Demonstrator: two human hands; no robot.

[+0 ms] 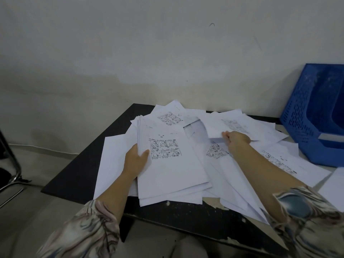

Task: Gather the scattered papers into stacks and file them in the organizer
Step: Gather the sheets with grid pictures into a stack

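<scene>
- While most of the black tabletop point(78, 175) is hidden under loose white sheets, the job looks to be in its gathering step: nothing appears filed yet.
- At the far right, the blue organizer point(305, 127) stands against the wall, its near compartment seemingly empty, well apart from the left hand.
- Scattered papers point(279, 161) fan out from the middle toward the organizer, overlapping at odd angles; several show a printed comic grid.
- A partly squared stack point(167, 164) lies tilted left of centre, its lower edges splayed.
- Gripping that stack's left edge, the left hand point(135, 162) has its thumb on top and fingers beneath.
- Reaching further back, the right hand point(237, 139) pinches a loose sheet point(242, 121) between narrowed fingers.
- Judging by this, the next move calls for drawing that sheet onto the stack, then aligning the edges.
</scene>
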